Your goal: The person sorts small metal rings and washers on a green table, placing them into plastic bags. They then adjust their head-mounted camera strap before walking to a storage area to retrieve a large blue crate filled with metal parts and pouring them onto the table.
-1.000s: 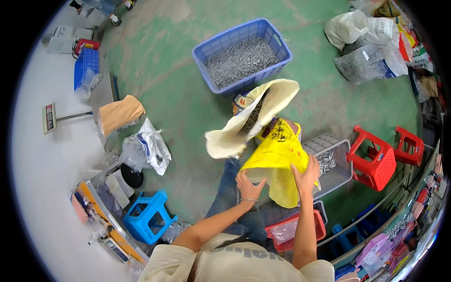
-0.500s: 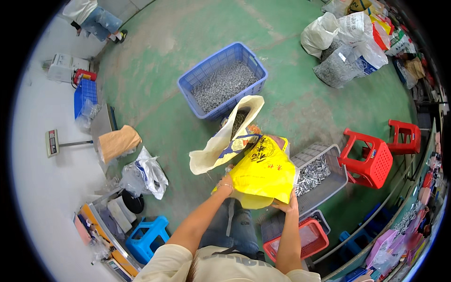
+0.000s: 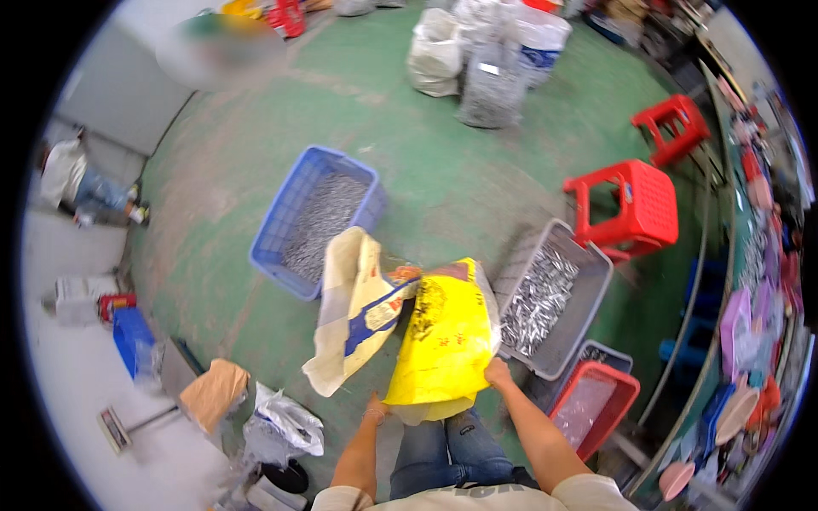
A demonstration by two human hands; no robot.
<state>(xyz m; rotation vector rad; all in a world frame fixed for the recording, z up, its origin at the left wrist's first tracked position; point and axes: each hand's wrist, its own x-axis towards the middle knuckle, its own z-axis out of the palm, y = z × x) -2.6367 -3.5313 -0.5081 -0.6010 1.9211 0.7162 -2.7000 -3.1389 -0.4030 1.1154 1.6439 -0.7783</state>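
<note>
Turning has moved the blue basket (image 3: 288, 204) left in my view. My right hand (image 3: 497, 372) grips the yellow bag (image 3: 443, 336) beside the grey crate (image 3: 581, 294), maybe to steady it; my left hand's (image 3: 375, 409) fingers hide, so I cannot tell.

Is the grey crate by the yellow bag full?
Only partly filled: shiny metal pieces lie in the grey crate, bare surface showing beside them.

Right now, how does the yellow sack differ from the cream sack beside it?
Colour: the yellow sack is bright yellow with dark print; the cream sack is pale with a blue patch.
Contact: the right hand holds the yellow sack's edge, with the left hand at its near corner; neither hand appears to touch the cream sack.
Both are printed sacks.
</note>
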